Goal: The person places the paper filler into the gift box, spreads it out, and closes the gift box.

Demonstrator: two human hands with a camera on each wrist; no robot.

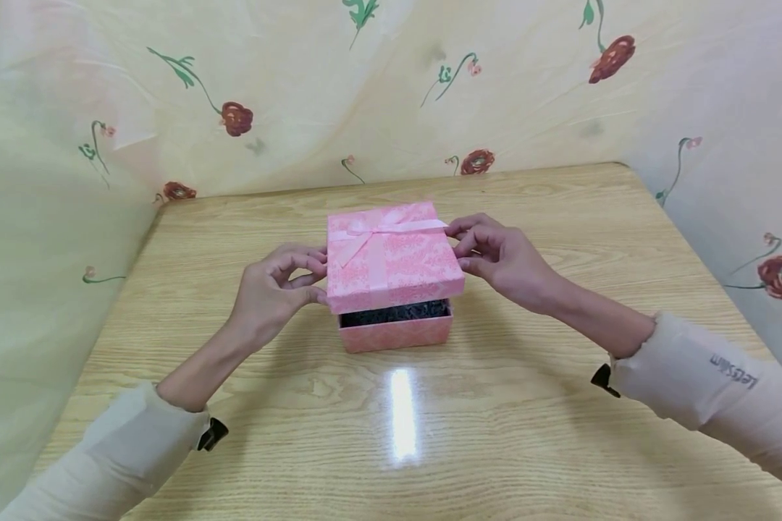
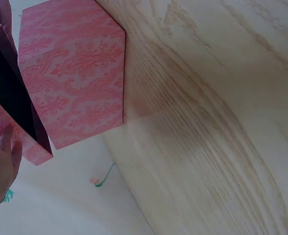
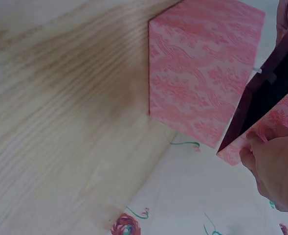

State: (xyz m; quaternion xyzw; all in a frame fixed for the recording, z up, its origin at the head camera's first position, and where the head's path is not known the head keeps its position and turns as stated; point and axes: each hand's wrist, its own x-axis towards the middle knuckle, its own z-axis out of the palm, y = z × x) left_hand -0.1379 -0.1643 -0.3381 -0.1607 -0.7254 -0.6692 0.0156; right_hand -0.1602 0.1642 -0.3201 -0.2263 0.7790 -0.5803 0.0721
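Observation:
A pink patterned gift box [image 1: 397,338] stands on the table, with dark filling [image 1: 394,314] showing at its front opening. Its square lid [image 1: 423,264], tied with a pale pink ribbon bow [image 1: 376,229], is held raised over the box and tilted. My left hand [image 1: 267,286] grips the lid's left side between thumb and fingers. On the opposite side, my right hand [image 1: 505,257] holds the lid's right edge the same way. Both wrist views show the lid's dark inside, with a gap between lid and box [image 2: 75,73].
The wood-grain table [image 1: 287,427] extends around the box on all sides. Behind it and at both sides hangs a pale curtain [image 1: 300,94] printed with red flowers. A bright light reflection lies on the tabletop in front of the box.

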